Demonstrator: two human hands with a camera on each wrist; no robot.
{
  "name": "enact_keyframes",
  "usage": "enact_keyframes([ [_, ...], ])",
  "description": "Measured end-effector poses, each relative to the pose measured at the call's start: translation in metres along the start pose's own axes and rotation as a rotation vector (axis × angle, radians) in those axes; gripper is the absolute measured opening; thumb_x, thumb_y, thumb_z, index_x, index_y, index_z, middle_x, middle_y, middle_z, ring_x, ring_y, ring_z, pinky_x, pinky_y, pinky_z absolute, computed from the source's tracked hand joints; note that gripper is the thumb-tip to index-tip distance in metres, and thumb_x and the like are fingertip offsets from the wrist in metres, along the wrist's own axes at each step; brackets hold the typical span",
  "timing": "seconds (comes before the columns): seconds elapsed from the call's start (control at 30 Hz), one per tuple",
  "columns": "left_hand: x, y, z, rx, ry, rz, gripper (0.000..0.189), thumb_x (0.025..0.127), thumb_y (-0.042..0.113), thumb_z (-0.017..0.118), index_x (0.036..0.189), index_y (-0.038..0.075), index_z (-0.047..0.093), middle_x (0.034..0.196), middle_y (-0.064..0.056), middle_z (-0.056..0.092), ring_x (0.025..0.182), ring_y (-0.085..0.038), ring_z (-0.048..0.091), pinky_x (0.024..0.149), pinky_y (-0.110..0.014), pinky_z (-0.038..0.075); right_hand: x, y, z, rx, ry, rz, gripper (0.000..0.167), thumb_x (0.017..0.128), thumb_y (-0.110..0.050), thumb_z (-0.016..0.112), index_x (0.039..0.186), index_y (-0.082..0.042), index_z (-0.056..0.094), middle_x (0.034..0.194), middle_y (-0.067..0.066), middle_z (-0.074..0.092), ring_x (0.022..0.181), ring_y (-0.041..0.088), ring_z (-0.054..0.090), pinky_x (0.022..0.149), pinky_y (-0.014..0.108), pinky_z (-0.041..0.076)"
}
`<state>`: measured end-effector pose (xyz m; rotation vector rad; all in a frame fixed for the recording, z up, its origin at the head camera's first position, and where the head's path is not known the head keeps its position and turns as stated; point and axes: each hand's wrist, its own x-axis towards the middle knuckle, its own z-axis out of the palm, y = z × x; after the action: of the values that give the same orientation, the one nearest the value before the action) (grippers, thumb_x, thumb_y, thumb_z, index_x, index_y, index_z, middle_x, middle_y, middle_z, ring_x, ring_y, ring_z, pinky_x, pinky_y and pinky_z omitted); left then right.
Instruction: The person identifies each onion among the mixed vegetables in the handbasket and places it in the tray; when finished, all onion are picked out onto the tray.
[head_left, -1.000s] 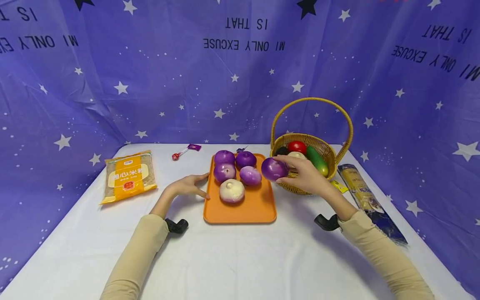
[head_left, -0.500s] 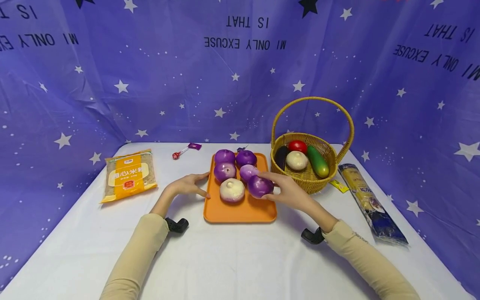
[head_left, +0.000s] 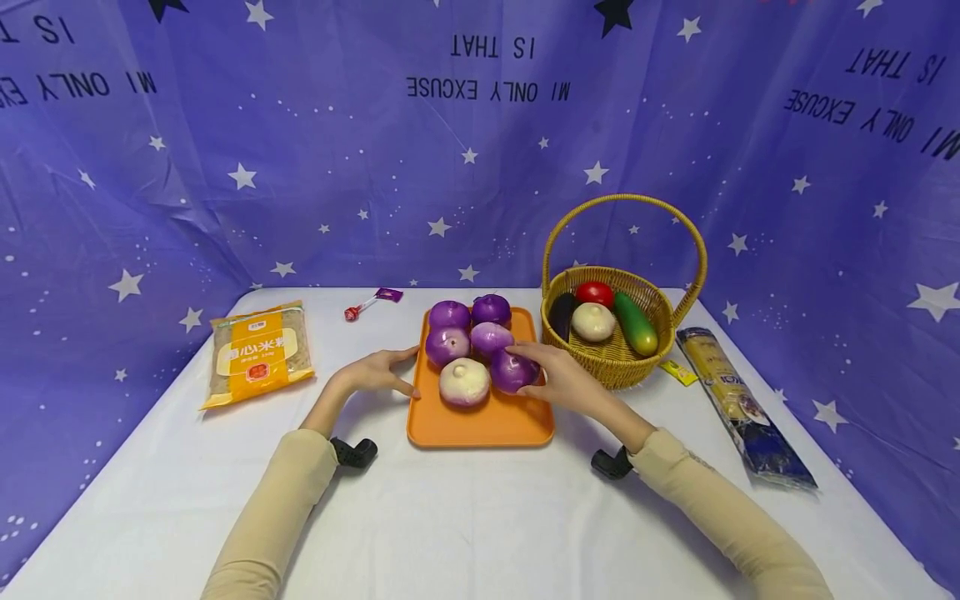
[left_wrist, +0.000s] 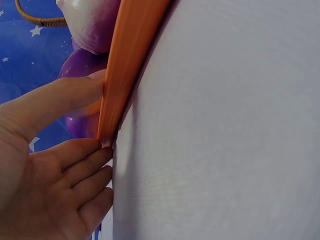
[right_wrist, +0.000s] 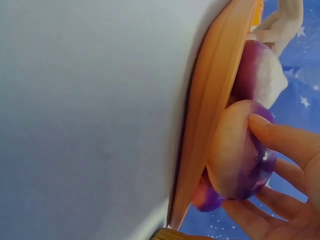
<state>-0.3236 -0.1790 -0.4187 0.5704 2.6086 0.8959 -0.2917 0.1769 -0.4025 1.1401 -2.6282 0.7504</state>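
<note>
My right hand (head_left: 564,382) holds a dark purple onion (head_left: 512,372) at the right side of the orange tray (head_left: 480,429). Seen from the right wrist, its thumb lies on the onion (right_wrist: 239,150) and the fingers reach round the far side. A paler purple onion (head_left: 491,339) touches it from behind. Left of it sits a white-topped onion (head_left: 463,384); several more purple onions (head_left: 450,316) fill the back of the tray. My left hand (head_left: 372,372) touches the tray's left rim, thumb and fingers spread along it, as the left wrist view shows (left_wrist: 55,150).
Behind the right hand stands a wicker basket (head_left: 626,371) with a tall handle, holding a tomato, a cucumber, a pale bulb and a dark eggplant-like item. A long noodle packet (head_left: 738,404) lies far right, a yellow grain bag (head_left: 258,354) left, a lollipop (head_left: 360,310) behind.
My right hand has brought the dark onion left and down from beside the basket onto the tray. The paler onion has shifted back and left. My left hand has stayed put.
</note>
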Motion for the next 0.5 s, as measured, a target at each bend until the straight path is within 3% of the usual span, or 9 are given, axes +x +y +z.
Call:
enact_keyframes([
  [0.27,-0.001,0.001,0.001,-0.004,0.003,0.006,0.097,0.076,0.038,0.079,0.152,0.007,0.027,0.153,-0.020,0.029,0.140,-0.042,0.022,0.113,-0.056,0.017,0.006,0.004,0.003,-0.003,-0.019,0.038,0.067,0.077,-0.015,0.082,0.137,-0.004,0.053,0.137,0.016,0.053,0.129,0.033,0.046,0.107,0.044,0.037],
  [0.5,0.000,0.000,0.000,0.000,0.006,0.000,0.097,0.076,0.039,0.079,0.152,0.008,0.027,0.153,-0.020,0.028,0.140,-0.042,0.022,0.113,-0.057,0.017,0.004,0.000,-0.007,-0.014,-0.033,0.066,0.069,0.078,-0.017,0.082,0.138,-0.005,0.052,0.142,0.019,0.048,0.134,0.037,0.039,0.108,0.051,0.035],
])
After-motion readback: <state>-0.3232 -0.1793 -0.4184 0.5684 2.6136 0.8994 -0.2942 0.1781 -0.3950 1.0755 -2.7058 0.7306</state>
